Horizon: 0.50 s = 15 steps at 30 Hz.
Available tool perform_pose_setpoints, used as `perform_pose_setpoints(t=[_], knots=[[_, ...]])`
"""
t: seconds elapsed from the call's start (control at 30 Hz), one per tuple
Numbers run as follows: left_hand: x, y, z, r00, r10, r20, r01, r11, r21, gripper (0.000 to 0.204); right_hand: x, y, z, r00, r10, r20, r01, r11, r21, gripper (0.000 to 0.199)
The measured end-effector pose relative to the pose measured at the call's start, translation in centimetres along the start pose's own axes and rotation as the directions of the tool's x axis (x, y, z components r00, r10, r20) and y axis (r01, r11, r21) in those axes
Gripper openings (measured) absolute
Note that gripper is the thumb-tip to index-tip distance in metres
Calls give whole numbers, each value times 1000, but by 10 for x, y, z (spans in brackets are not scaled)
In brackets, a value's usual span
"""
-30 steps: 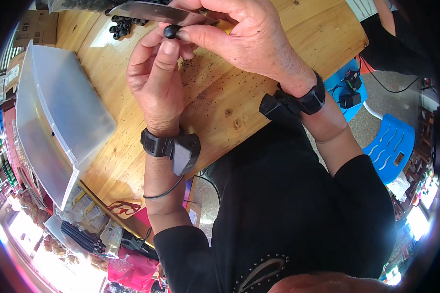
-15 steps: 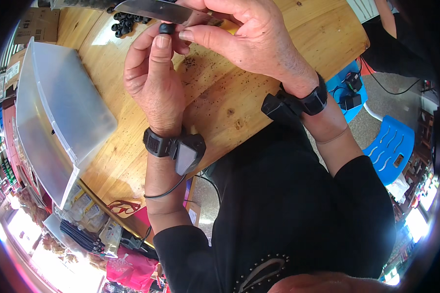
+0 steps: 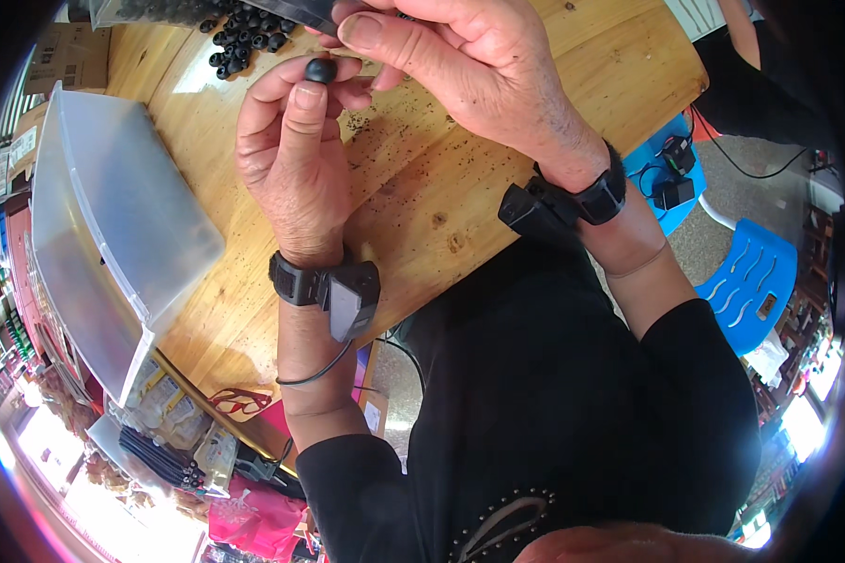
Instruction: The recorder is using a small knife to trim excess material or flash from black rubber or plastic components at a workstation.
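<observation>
My left hand (image 3: 296,169) pinches a small round black piece (image 3: 320,70), ball-like and smooth, between thumb and fingertips. My right hand (image 3: 488,80) is closed on a knife (image 3: 300,12), whose broad dark blade points left along the top edge of the view. The blade is just above the black piece, apart from it. Most of the knife's handle is hidden by my right fingers. Beyond my left hand lies a pile of similar black pieces (image 3: 242,42) on the wooden table (image 3: 394,216). Dark crumbs are scattered under my hands.
A large translucent plastic bin (image 3: 145,178) stands on the table at the left. A clear container of dark bits (image 3: 164,9) is at the far left, near a cardboard box (image 3: 77,58). Blue plastic chair (image 3: 746,286) at right; red-framed glasses (image 3: 241,401) near the table's edge.
My right hand and the knife have moved up and away from the black piece, which now shows more fully. More of the black pile is visible. My left hand has barely shifted.
</observation>
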<state>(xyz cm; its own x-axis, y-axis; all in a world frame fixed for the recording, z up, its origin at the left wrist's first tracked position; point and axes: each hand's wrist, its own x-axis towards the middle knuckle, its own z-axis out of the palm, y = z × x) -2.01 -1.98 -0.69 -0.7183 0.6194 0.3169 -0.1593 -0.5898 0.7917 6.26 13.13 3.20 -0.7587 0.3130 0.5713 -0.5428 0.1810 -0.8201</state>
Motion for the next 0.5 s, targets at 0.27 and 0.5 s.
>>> perform_pose_setpoints(t=[0.27,0.5], knots=[[1,-2,0,999,28,-32,-26,999,44,18,-1,6,0,996,-92,10,92,994,-65,18],[1,-1,2,996,-4,-85,12,995,95,16,-2,8,1,995,-78,65,88,983,-163,20]])
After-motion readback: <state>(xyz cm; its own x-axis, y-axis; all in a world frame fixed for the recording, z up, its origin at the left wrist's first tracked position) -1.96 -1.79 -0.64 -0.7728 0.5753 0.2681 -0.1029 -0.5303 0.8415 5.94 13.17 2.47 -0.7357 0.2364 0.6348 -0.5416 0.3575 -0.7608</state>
